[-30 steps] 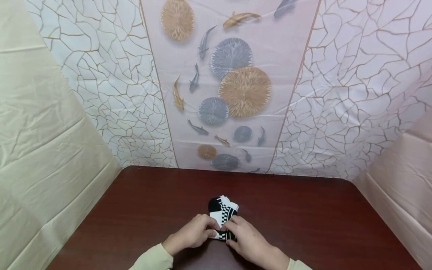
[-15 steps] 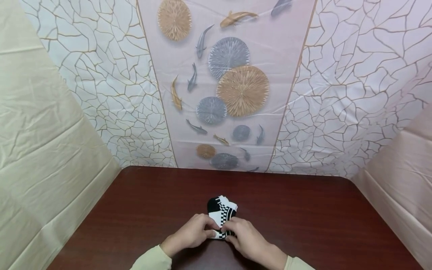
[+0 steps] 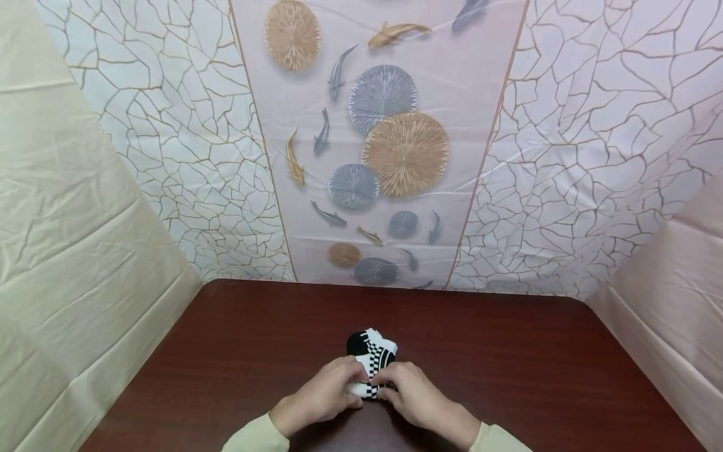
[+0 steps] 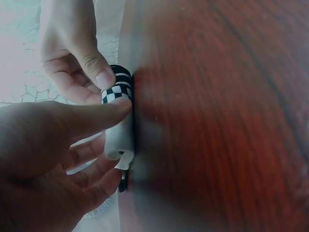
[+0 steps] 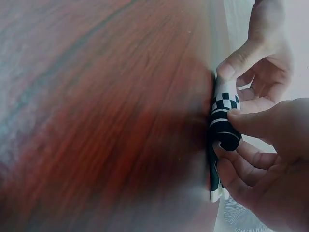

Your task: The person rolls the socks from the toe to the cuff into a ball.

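Note:
A pair of black-and-white socks (image 3: 373, 359) with a checkered stripe lies on the table in front of me, far part flat. Its near end is curled into a roll, whose spiral end shows in the right wrist view. My left hand (image 3: 326, 390) grips the white left side of the roll (image 4: 119, 139), thumb on the near side and fingers behind. On the black-striped right side (image 5: 225, 126), my right hand (image 3: 417, 394) holds it between thumb and fingers. Both hands sit close together, with the checks between their thumbs.
The dark red-brown wooden table (image 3: 497, 351) extends around the socks on all sides. Behind it hangs a patterned cloth (image 3: 361, 238) with fish and round motifs. Plain cloth walls (image 3: 85, 282) stand at the left and right.
The near end of the socks has rolled over a little further; more white and checks show on the roll between the hands. Both hands stay at nearly the same place.

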Demonstrator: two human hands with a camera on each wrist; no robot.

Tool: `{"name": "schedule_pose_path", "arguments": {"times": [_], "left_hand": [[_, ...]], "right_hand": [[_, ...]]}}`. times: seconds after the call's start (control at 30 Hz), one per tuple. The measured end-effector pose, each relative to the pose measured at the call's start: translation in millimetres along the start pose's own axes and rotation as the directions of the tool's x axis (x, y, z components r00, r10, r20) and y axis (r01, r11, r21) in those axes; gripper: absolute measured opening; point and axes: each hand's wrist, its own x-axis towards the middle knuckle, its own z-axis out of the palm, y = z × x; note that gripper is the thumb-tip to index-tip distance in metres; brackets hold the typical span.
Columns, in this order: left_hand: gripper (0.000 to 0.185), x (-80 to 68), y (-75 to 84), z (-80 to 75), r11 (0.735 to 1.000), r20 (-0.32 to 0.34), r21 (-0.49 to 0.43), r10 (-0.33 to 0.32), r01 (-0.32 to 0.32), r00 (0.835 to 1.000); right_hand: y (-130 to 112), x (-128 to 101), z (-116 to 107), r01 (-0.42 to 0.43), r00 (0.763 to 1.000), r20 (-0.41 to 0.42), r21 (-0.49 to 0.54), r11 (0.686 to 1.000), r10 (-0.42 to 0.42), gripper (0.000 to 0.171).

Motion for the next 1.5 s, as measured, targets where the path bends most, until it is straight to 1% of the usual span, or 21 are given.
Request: {"name": "schedule_pose_path", "arguments": {"times": [0.2,0.33,0.43,0.53,0.6,0.67,0.73,0.83,0.97,1.03,1.27,1.4,1.5], "left_hand": [[0.025,1.6,-2.5,1.6,0.999,-0.007,-0.015,0.035,-0.035,0.999],[0.021,2.6,-2.6,-1.3,0.999,0.008,-0.035,0.020,-0.020,1.000],[0.018,3.9,-1.5,-3.1,0.999,0.034,-0.041,-0.014,0.016,0.999],[0.015,5.0,-1.5,-3.0,0.998,0.054,-0.044,-0.045,0.047,0.998],[0.013,5.5,-2.4,-3.0,0.997,0.062,-0.046,-0.051,0.054,0.997],[0.012,6.1,-3.0,-2.7,0.998,0.065,-0.037,-0.050,0.053,0.997],[0.011,6.4,-3.0,-2.9,0.998,0.067,-0.024,-0.052,0.054,0.996],[0.011,5.9,-1.2,-3.1,0.999,0.069,-0.002,-0.052,0.053,0.996],[0.009,4.8,2.8,-4.0,0.999,0.059,0.038,-0.027,0.024,0.998],[0.011,4.6,4.2,-4.3,0.999,0.054,0.044,-0.023,0.021,0.998],[0.022,3.9,2.9,-2.5,0.999,0.051,0.013,-0.044,0.043,0.998],[0.019,3.0,0.0,-0.6,1.000,0.039,0.017,-0.027,0.026,0.999],[0.014,2.7,-1.3,-0.5,1.000,0.041,0.018,-0.003,0.002,0.999]], "right_hand": [[1,-2,1,-0.005,1.000,-0.010,-0.002,1.000,0.005,0.015],[0,-2,1,0.001,1.000,-0.010,-0.009,1.000,-0.002,0.014],[-2,-4,3,0.010,1.000,-0.021,-0.067,0.998,-0.011,0.018],[-4,-6,7,0.007,0.999,-0.045,-0.149,0.989,-0.014,0.030],[-4,-7,9,0.007,0.998,-0.067,-0.186,0.982,-0.020,0.036],[-5,-8,10,0.017,0.996,-0.086,-0.200,0.980,-0.035,0.038],[-5,-8,11,0.033,0.994,-0.100,-0.187,0.982,-0.052,0.036],[-5,-8,10,0.052,0.993,-0.100,-0.151,0.987,-0.068,0.029],[-3,-7,10,0.042,0.995,-0.083,-0.115,0.993,-0.052,0.022],[-3,-6,9,0.036,0.997,-0.071,-0.106,0.994,-0.043,0.021],[-2,-3,5,0.001,1.000,-0.013,-0.056,0.998,-0.002,0.017],[-2,-2,3,-0.013,1.000,0.013,-0.034,0.999,0.013,0.014],[-3,-4,3,-0.019,1.000,0.008,-0.035,0.999,0.019,0.014]]}}
